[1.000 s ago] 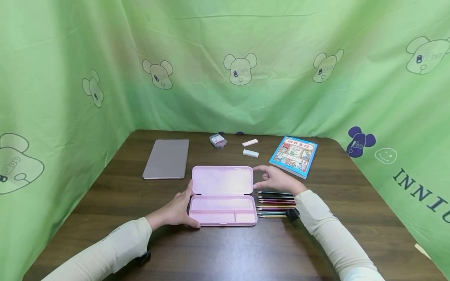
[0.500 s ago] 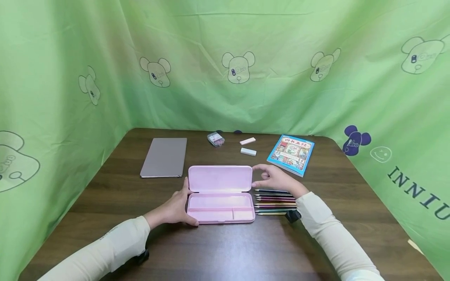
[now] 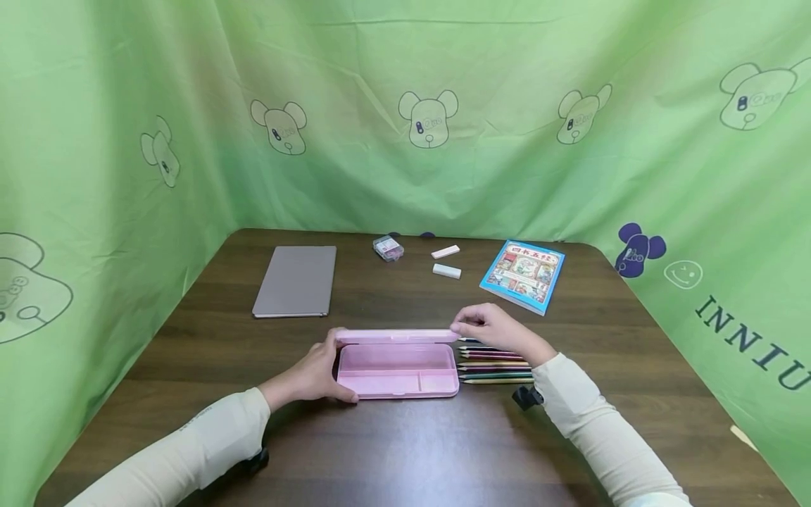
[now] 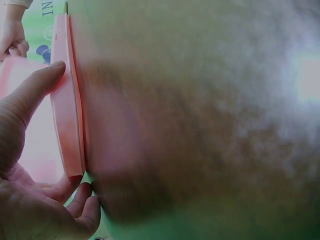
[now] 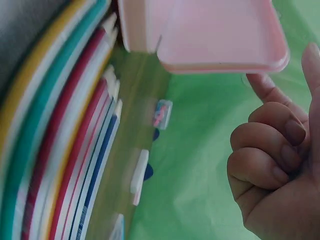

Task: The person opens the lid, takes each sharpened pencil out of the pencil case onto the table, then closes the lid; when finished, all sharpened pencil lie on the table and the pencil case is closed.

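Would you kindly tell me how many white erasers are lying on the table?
2. One eraser lies at the far edge, the other eraser just in front of it, both between the small clear box and the book.

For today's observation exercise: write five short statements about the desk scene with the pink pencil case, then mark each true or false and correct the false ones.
1. The pencil case lid is lifted partway over the base. True.
2. The right hand holds a pencil. False: it pinches the lid's right end; the pencils lie on the table.
3. The left hand grips the case's left end. True.
4. The book lies left of the case. False: it lies at the far right; the grey tablet lies at the far left.
5. The case already holds pencils. False: both compartments that show look empty.
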### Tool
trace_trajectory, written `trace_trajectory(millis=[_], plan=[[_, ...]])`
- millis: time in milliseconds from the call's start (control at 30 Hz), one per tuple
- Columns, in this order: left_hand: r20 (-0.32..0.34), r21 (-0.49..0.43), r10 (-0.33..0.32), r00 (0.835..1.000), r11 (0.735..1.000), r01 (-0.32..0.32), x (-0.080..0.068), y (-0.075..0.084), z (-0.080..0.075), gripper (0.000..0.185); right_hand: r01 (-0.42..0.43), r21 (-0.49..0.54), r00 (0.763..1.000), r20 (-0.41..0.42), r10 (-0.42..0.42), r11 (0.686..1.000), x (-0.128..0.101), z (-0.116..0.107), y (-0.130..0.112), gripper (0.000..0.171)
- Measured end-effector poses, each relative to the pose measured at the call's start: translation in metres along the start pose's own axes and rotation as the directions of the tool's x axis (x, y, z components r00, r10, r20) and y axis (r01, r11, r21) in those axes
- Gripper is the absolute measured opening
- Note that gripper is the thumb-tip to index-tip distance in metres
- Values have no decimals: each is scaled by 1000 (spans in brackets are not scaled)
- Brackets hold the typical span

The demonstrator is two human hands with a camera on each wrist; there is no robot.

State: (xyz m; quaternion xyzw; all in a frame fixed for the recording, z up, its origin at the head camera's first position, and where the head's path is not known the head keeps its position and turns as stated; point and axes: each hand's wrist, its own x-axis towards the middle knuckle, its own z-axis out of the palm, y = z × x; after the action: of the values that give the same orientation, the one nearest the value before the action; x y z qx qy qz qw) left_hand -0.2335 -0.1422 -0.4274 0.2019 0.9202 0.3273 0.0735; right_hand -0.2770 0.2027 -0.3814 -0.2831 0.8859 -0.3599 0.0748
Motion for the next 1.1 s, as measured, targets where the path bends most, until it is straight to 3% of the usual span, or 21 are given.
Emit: trace_trajectory(millis=[267,567,700,867,1100], plan=[[18,-33,28,999,999,-27,-3,-6,-3,101,55,-115,998,25,-52,992,-9,19,-9,23],[114,84,125,986,987,-135,-6,-5,-8,108,88,-356,996,54,-74,930,-23,40,-18,50],[141,155,138,980,975,-159,-3,2,-14,98,112,-395,993,69,-93,912,-24,44,-20,56],[172,216,154,973,958,-190,1,12,-18,79,83,-401,994,96,-48,912,-22,44,-21,59],[189,210,106,976,967,-146,1,17,-14,75,62,-397,994,105,-22,916,-22,47,-25,59]])
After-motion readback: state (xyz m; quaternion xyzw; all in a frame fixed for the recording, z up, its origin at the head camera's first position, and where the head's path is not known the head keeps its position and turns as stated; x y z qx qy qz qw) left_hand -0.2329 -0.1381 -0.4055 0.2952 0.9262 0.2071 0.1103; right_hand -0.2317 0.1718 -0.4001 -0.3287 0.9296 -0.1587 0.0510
